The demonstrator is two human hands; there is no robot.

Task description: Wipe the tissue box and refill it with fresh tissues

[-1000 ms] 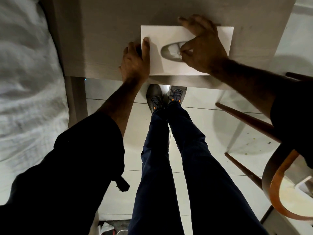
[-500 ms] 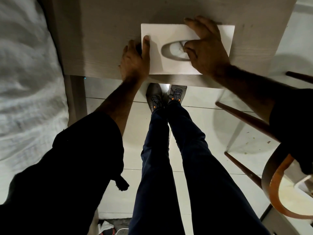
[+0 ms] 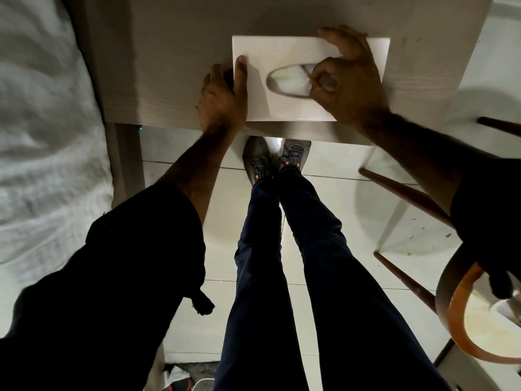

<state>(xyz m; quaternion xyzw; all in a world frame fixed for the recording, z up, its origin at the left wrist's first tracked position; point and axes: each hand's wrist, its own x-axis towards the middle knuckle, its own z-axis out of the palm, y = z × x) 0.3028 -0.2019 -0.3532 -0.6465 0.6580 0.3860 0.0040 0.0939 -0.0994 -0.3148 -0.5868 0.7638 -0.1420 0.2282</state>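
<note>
Left hand (image 3: pixel 222 100) clamps the tissue box (image 3: pixel 282 52) end while right hand (image 3: pixel 349 80) pinches tissue (image 3: pixel 290 77) at the slot; hasty pulling risks tearing.

Right hand (image 3: pixel 349 80) now sits nearer the right end of the tissue box (image 3: pixel 259 108), uncovering more of the oval opening (image 3: pixel 287 80). Thumb and forefinger now close in a pinch at the opening's right edge (tissue visible inside).
</note>
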